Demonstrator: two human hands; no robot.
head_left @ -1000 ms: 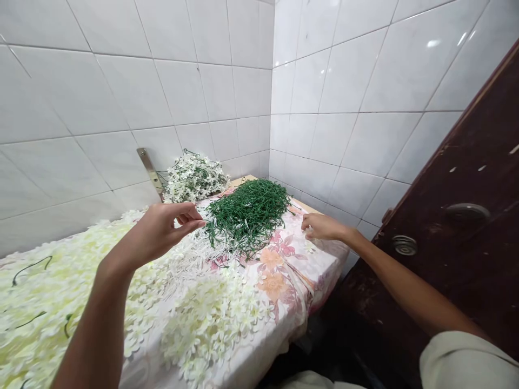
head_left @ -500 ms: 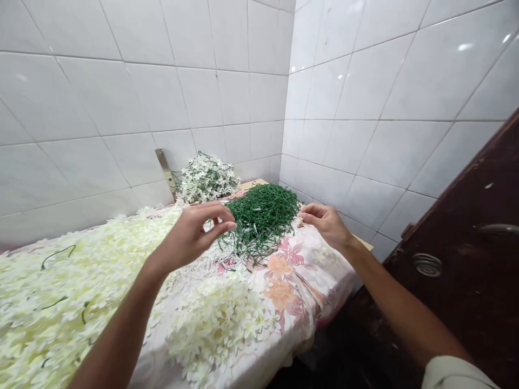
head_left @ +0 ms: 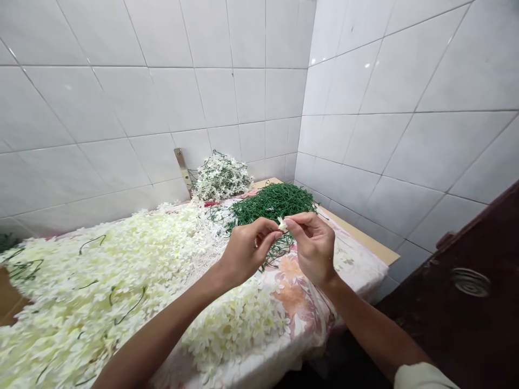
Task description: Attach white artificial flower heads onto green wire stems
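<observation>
Loose blossom pile point(head_left: 233, 321) nearest. Past it, right hand point(head_left: 287, 220) pinches white flower point(head_left: 281, 224); left hand point(head_left: 279, 231) fingertips narrow at its base, can't tell if gripping. Green stem heap point(head_left: 273, 200) behind, flower bunch point(head_left: 222, 178) farthest, by wall point(head_left: 219, 92).

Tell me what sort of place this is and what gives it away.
Likely a corner of a home or small workroom used for handcraft: white tiled walls meet behind a cloth-covered table, which bears heaps of loose white blossoms and a pile of green stems.
</observation>
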